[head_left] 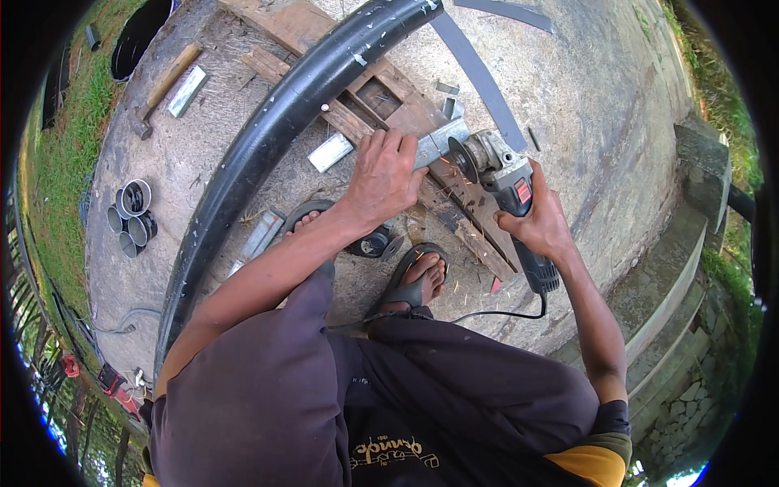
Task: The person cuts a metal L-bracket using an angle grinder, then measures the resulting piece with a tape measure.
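Observation:
My right hand (537, 217) is wrapped round the body of an angle grinder (510, 183), whose disc (464, 159) meets a short piece of grey metal channel (438, 143). Orange sparks fly off below the disc. With my left hand (384, 180) I grip the near end of that channel, fingers closed over it. Beneath the channel lies a brown wooden board (412, 112) with a rectangular cutout. A second grinder-like black tool (375, 243) rests on the ground between my sandalled feet, partly hidden by my arm.
A long black curved pipe (268, 122) crosses at my left. Beyond it lie a hammer (166, 79), metal offcuts (188, 92) and several short pipe rings (135, 197). Dark flat strips (485, 77) lie ahead. Concrete steps (661, 268) drop away at right. The grinder's cord (503, 315) runs near my foot.

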`<state>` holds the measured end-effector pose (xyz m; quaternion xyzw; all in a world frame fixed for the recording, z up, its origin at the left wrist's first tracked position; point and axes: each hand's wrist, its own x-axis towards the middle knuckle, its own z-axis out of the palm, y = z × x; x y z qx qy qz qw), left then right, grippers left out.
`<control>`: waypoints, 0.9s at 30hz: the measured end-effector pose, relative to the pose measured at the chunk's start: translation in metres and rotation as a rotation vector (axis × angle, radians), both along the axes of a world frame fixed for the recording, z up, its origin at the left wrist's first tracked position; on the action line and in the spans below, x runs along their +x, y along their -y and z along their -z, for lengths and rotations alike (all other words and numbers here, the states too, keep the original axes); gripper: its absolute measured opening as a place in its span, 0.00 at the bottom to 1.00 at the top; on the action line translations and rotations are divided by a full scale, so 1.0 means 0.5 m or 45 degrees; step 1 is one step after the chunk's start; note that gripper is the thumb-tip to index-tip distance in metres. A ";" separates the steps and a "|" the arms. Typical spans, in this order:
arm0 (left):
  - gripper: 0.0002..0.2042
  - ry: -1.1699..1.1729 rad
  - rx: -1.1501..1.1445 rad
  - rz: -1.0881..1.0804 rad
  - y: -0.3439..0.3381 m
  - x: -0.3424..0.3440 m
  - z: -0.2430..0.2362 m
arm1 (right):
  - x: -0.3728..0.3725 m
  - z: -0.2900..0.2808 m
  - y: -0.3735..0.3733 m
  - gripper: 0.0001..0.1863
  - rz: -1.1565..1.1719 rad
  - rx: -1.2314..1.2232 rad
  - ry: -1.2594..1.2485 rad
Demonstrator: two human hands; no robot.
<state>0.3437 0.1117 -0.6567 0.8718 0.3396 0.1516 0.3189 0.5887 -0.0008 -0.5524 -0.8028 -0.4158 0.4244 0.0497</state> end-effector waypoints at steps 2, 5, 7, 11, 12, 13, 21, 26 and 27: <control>0.19 0.006 0.009 0.003 0.000 0.001 -0.001 | 0.000 0.000 -0.002 0.54 -0.002 -0.005 -0.010; 0.19 0.015 0.006 -0.008 0.001 0.004 -0.003 | -0.001 0.000 -0.007 0.54 0.008 0.014 -0.002; 0.19 0.006 0.000 -0.009 0.002 0.004 -0.004 | 0.001 0.005 -0.011 0.54 -0.011 0.028 -0.026; 0.19 0.001 -0.011 -0.012 0.004 0.004 -0.003 | -0.002 0.003 -0.024 0.55 -0.005 -0.003 -0.005; 0.19 0.000 -0.017 -0.012 0.004 0.004 -0.003 | -0.001 0.006 -0.025 0.55 -0.016 0.017 -0.014; 0.19 -0.001 -0.023 -0.011 0.004 0.004 -0.003 | 0.001 0.009 -0.027 0.55 -0.027 0.036 -0.022; 0.19 -0.003 -0.028 -0.005 0.002 0.003 0.001 | 0.000 0.016 -0.034 0.53 -0.055 0.087 -0.023; 0.19 -0.009 -0.025 -0.002 0.004 0.003 0.002 | 0.004 0.024 -0.039 0.53 -0.090 0.122 -0.013; 0.19 -0.016 -0.029 0.003 0.003 0.003 0.000 | 0.002 0.024 -0.041 0.53 -0.108 0.157 0.003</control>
